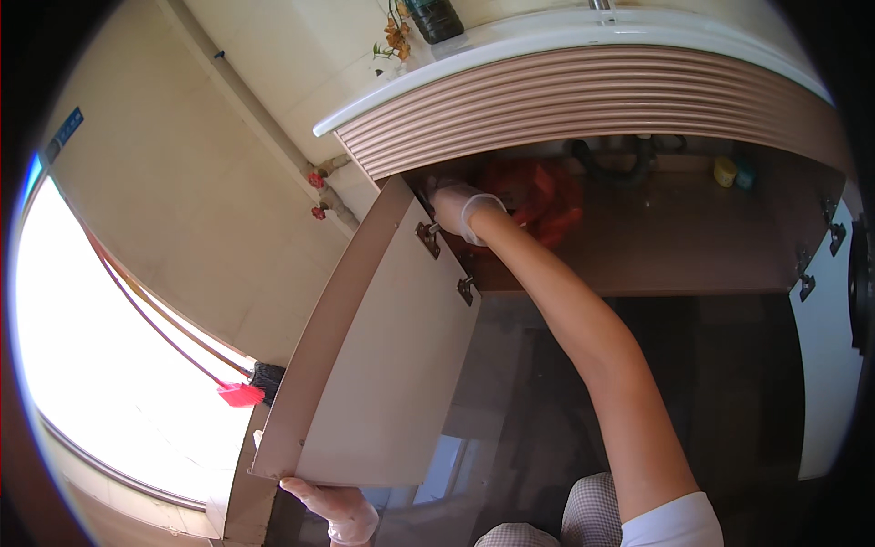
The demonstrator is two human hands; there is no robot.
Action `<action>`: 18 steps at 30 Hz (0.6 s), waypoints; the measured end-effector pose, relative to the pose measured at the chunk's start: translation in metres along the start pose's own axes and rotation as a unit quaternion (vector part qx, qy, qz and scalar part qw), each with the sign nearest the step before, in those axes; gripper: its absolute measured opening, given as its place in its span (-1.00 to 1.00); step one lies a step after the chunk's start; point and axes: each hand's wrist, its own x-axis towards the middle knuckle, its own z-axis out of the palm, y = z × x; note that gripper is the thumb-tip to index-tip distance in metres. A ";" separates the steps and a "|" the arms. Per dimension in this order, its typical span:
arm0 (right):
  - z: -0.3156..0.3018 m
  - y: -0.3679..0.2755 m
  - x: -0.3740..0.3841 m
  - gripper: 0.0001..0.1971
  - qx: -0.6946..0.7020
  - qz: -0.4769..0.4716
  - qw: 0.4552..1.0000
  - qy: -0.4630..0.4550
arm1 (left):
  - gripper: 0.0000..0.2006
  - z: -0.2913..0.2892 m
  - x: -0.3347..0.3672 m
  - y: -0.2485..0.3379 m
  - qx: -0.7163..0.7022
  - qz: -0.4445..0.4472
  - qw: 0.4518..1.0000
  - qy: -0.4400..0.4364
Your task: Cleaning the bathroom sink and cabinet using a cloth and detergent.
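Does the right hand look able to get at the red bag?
Likely yes: the right hand is inside the cabinet beside the red bag, and the open left door leaves the way in free.

This looks like a washroom: a white basin top [583,32] caps a ribbed cabinet [583,96] at upper right, a dark drainpipe [606,176] bends beneath, and red-handled valves [316,180] sit upper left.

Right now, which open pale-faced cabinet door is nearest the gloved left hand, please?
The left pale-faced cabinet door: the gloved left hand is at its lower corner; the right door is farther.
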 end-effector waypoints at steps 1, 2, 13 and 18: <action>-0.010 -0.003 -0.008 -0.62 -0.024 -0.041 0.998 -0.039 | -0.33 -0.003 0.002 -0.002 -0.002 -0.006 1.000 -0.005; -0.015 -0.004 -0.014 -0.62 -0.048 -0.082 0.992 -0.078 | -0.33 -0.005 0.003 -0.005 -0.003 -0.009 1.000 -0.001; -0.038 0.015 -0.057 -0.65 -0.056 -0.111 0.992 0.016 | -0.33 -0.020 0.012 -0.013 -0.015 -0.001 0.998 -0.058; -0.038 0.031 -0.034 -0.66 0.088 0.007 0.996 -0.018 | -0.32 -0.014 0.006 -0.007 -0.020 -0.025 0.999 -0.030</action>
